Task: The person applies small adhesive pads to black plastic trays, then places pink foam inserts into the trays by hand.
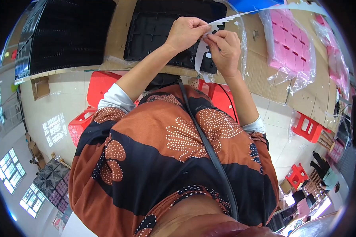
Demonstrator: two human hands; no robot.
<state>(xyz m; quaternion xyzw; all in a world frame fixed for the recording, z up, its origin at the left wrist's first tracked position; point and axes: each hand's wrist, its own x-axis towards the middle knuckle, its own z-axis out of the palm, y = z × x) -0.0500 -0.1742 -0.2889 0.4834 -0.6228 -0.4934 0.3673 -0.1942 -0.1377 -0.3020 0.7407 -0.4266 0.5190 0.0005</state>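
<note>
Thumb and fingertips of both the left hand (184,34) and right hand (228,51) pinch together on a white jagged-edged strip (200,59), at twelve o'clock in view, trailing toward two and seven. Beneath lies a black moulded tray (154,33); bagged pink pieces (290,41) sit at three o'clock from the hands.

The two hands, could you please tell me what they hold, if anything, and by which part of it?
The left hand and right hand pinch a white strip partway along, above its hanging end.
</note>
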